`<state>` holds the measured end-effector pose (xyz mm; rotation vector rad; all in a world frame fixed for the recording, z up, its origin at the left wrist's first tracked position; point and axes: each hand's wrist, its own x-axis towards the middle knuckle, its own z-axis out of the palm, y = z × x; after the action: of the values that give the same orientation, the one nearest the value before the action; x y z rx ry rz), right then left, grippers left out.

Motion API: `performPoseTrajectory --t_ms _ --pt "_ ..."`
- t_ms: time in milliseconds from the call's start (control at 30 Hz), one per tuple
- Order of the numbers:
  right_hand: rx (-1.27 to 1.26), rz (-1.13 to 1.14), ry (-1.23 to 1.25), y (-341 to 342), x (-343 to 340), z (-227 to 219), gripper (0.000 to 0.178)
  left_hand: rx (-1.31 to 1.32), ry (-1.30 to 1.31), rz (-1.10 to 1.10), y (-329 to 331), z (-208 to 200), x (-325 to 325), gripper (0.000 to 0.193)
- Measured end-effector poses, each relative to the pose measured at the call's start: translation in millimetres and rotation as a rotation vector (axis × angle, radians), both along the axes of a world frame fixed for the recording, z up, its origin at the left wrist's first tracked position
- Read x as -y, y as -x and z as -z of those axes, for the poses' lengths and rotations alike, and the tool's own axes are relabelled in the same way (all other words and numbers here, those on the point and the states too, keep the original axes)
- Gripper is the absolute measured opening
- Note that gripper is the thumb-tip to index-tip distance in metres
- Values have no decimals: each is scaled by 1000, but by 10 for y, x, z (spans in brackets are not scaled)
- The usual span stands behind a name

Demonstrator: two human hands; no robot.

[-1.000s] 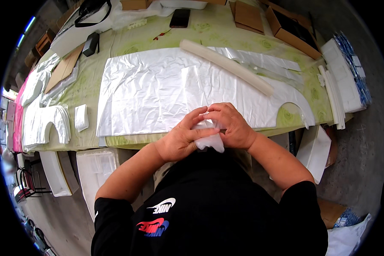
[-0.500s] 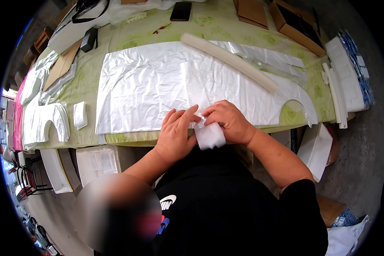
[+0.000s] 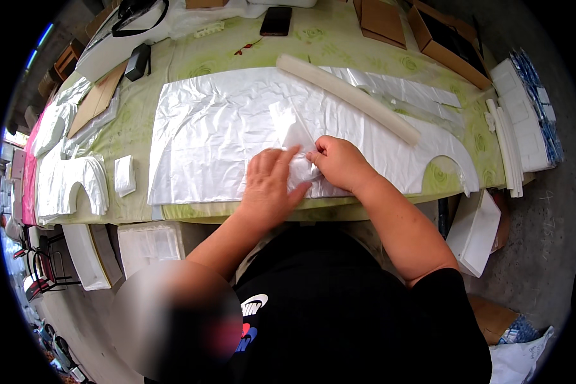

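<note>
A thin white plastic piece (image 3: 294, 131) lies partly raised in front of me, with a pointed fold at its far part. My right hand (image 3: 340, 165) is closed, pinching its edge between thumb and fingers. My left hand (image 3: 272, 182) hovers over or rests on its near left part, fingers apart and slightly blurred. I cannot tell whether its palm touches the film. Both hands are above a large, wrinkled white plastic sheet (image 3: 205, 134) spread on the table. A cream-coloured roll (image 3: 349, 99) lies slantwise across that sheet, beyond my right hand.
The table (image 3: 192, 211) has a green patterned cover. On its left lie a stack of white plastic bags (image 3: 57, 185), a small folded white packet (image 3: 125, 176) and cardboard (image 3: 99, 99). Farther back are a phone (image 3: 276, 22) and an open carton (image 3: 448, 48). White strips (image 3: 507, 150) lie at right.
Both hands have moved slightly away from my body onto the sheet. The white bundle that hung over the table edge is now spread out flatter, and my left fingers have spread.
</note>
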<state>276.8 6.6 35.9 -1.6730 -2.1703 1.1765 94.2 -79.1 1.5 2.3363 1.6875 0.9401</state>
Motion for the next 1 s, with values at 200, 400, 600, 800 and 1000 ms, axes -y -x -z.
performPoseTrajectory --t_ms 200,400,600,800,1000 --pt "-144 124 -49 -19 69 149 34 -272 260 150 -13 -19 -183 95" --pt "-347 160 -38 -178 413 208 36 -291 248 181 2 -66 -151 91" --pt "-647 72 264 -550 1072 54 37 -250 240 357 49 -94 153 61" --pt "-317 -336 -618 -739 947 23 66 -144 215 374 9 -119 208 55" --pt "-259 -352 -747 -636 709 309 35 -6 127 317 6 -33 151 43"
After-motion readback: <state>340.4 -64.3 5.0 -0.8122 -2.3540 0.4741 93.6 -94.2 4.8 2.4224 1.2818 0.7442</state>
